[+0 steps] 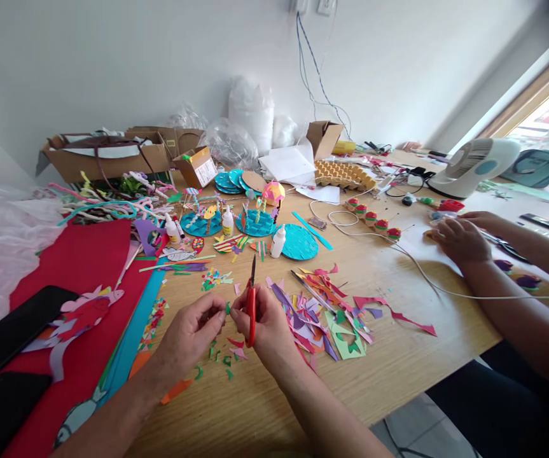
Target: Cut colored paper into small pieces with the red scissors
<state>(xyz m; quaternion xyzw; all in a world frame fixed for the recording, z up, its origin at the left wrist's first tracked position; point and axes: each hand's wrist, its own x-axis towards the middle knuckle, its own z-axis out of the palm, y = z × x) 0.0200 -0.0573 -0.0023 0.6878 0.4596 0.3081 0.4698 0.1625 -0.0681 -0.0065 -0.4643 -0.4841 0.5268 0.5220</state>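
My left hand (189, 329) is closed in a pinch at a tiny piece of green paper (228, 308). Close beside it, my right hand (268, 321) grips red-handled scissors (251, 312), whose blades point up and away from me. The right fingertips are also very near the green piece; whether they touch it I cannot tell. Below the hands lie small green paper snippets (227, 360) on the wooden table. A heap of coloured paper scraps (310, 318) spreads to the right of my right hand, with a second pair of scissors (310, 287) on it.
Blue round discs (298, 242) with paper decorations and white glue bottles (278, 243) stand beyond my hands. Red paper sheets (83, 254) and dark phone-like objects (16, 331) lie left. At right, a co-worker's hands (462, 238) handle something near a white cable (422, 273) and a fan (477, 165).
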